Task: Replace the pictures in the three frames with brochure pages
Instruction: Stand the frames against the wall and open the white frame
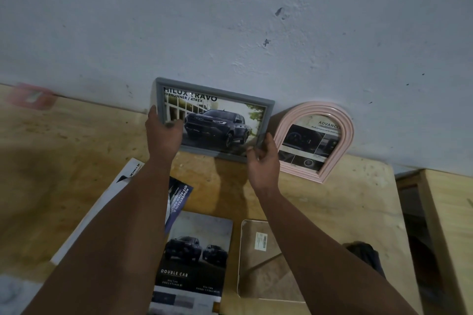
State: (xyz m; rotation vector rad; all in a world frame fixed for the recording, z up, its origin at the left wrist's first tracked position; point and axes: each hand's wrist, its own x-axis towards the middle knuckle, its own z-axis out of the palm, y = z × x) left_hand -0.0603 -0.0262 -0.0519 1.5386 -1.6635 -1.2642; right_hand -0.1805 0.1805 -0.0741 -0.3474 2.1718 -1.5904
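Observation:
A grey rectangular frame leans against the wall at the back of the wooden table. It shows a brochure page with a dark pickup truck. My left hand grips its left edge and my right hand holds its lower right corner. To its right a pink arched frame stands against the wall with a brochure page inside. Closer to me lie a brochure page marked "DOUBLE CAR" and a clear sheet with a barcode sticker.
More brochure pages and a white booklet lie under my left forearm. A blurred pink object sits at the back left by the wall. A dark object rests near the table's right side, and a second wooden surface adjoins on the right.

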